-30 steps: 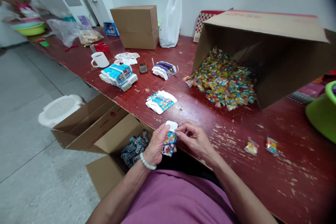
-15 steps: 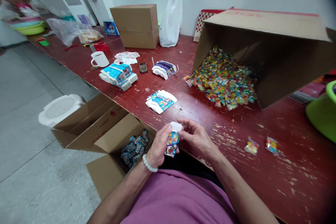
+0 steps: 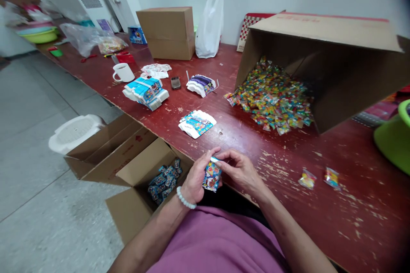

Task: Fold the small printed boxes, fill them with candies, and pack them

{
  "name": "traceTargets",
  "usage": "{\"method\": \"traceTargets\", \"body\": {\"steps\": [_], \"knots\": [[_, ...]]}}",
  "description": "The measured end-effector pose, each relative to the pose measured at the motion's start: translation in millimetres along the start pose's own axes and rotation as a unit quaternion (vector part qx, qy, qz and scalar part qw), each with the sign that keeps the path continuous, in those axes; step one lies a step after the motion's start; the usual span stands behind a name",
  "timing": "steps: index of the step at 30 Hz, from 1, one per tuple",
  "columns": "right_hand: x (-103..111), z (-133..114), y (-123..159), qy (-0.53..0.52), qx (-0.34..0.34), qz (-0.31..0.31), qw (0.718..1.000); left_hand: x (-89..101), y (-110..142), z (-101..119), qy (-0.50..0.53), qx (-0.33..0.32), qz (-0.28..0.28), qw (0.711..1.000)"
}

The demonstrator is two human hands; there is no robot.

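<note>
My left hand (image 3: 196, 175) and my right hand (image 3: 238, 169) together hold a small colourful printed carton (image 3: 212, 175) at the near edge of the red table (image 3: 320, 196). The left hand wraps its side, with a white bead bracelet on that wrist. The right hand's fingers press on the carton's top end, and its white flap is folded down. A flat stack of the same unfolded cartons (image 3: 197, 123) lies just beyond my hands. Two loose candy packets (image 3: 319, 178) lie to the right.
An open cardboard box (image 3: 145, 170) on the floor at my left holds several filled blue cartons. A large box (image 3: 323, 59) on its side spills a heap of wrapped candies (image 3: 272, 98). More carton stacks, a white mug (image 3: 123, 72), a phone, a green basin (image 3: 393, 136).
The white top flap that stood up above the carton has been folded down under my fingers. Both hands sank slightly toward me.
</note>
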State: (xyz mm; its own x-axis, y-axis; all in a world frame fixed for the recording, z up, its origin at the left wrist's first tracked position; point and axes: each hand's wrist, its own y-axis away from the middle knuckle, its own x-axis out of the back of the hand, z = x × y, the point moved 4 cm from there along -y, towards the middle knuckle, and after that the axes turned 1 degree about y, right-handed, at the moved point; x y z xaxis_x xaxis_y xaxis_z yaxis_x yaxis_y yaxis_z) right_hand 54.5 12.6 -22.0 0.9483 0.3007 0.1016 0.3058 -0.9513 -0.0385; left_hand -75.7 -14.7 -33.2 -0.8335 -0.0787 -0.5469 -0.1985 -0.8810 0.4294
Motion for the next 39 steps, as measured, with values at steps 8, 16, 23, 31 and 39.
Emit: {"method": "traceTargets", "body": {"steps": [8, 16, 23, 31, 39], "knots": [[-6, -7, -8, -0.168, -0.103, -0.003, 0.98, -6.7, 3, 4, -0.017, 0.034, -0.031, 0.999], [1, -19, 3, 0.036, 0.056, 0.019, 0.998, -4.0, -1, 1, -0.001, 0.056, -0.011, 0.998], [-3, -1, -4, -0.082, -0.027, 0.009, 0.996, -6.8, 0, 6, -0.046, 0.024, -0.003, 0.999], [-8, -8, 9, -0.045, 0.027, 0.046, 0.998, 1.1, -3, -1, -0.013, 0.011, -0.002, 1.0], [5, -12, 4, 0.045, -0.022, -0.036, 0.998, -9.2, 0, -1, -0.057, 0.044, -0.071, 0.995]]}}
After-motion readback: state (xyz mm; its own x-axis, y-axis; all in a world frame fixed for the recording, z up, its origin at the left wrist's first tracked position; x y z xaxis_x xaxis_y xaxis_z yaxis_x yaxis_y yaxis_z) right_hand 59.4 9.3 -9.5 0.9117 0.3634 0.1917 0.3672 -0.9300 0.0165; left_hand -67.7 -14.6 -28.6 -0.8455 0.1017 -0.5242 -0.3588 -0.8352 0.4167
